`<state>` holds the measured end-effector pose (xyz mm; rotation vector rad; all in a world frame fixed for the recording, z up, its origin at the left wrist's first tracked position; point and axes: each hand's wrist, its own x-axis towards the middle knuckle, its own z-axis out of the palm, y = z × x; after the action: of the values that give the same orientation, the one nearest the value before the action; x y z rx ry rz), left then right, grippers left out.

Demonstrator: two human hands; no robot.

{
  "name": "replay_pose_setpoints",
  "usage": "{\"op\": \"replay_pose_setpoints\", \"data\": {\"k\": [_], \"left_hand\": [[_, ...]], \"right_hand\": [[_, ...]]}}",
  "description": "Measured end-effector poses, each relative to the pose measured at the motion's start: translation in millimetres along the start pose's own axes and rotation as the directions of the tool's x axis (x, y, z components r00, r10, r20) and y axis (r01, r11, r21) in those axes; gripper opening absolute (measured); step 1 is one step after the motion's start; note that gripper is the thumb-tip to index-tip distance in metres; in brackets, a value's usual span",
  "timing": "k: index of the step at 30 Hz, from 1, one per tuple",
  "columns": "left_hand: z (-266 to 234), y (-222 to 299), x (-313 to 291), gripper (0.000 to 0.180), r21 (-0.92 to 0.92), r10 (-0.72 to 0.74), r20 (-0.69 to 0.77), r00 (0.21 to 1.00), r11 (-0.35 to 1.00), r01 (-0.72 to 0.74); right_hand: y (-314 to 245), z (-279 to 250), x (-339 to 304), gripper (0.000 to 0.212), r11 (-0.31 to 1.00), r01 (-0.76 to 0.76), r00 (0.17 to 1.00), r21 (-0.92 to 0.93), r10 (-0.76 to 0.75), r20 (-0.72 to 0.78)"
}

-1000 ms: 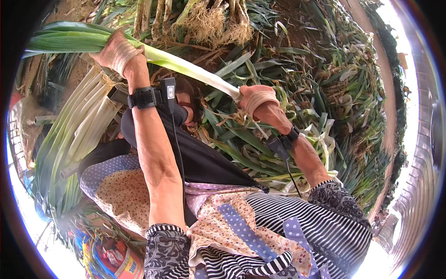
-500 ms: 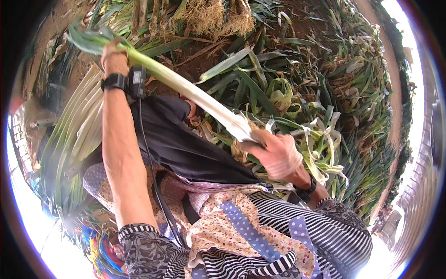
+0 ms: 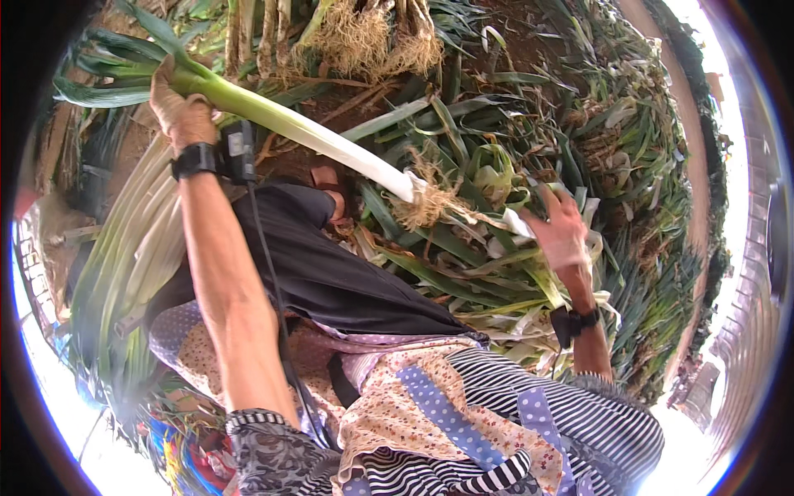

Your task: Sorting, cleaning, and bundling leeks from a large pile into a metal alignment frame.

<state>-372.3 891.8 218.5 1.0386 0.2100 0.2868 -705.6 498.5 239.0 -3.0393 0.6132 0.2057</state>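
A single leek [image 3: 306, 139] slants across the view, its dark green leaves at upper left and its smooth white shank ending in tan roots near the middle. My left hand [image 3: 180, 112] is closed round it where the leaves begin to fan out. Well to the right of the roots is my right hand [image 3: 564, 230], slightly blurred, its fingers apart. Beside those fingertips is a pale strip of leaf [image 3: 518, 223], which looks loose from the hand. A thin strand seems to run from the roots toward that strip.
Stacked leeks with pale shanks [image 3: 132, 240] lie at my left. Several leeks with shaggy roots [image 3: 356, 37] are at the far side. Loose leaves [image 3: 496, 99] cover the ground ahead and to the right. My dark-trousered leg [image 3: 331, 256] lies below the leek.
My right hand has left the root end and moved right, its fingers now apart. The roots show fully, and the white shank looks smoother. My left hand and the leek have shifted slightly left.
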Motion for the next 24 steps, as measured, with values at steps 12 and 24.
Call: {"op": "replay_pose_setpoints", "data": {"k": [12, 24], "left_hand": [[56.0, 9.5, -92.5, 0.033, -0.351, -0.13, 0.168, 0.977, 0.919, 0.183], [58.5, 8.3, -88.3, 0.048, -0.509, -0.089, 0.168, 0.982, 0.845, 0.163]], "right_hand": [[-227.6, -23.8, 81.5, 0.049, 0.757, 0.46, 0.761, 0.464, -0.067, -0.645], [-271.5, 6.9, 169.7, 0.043, 0.853, 0.091, 0.97, 0.513, 0.041, -0.239]]}}
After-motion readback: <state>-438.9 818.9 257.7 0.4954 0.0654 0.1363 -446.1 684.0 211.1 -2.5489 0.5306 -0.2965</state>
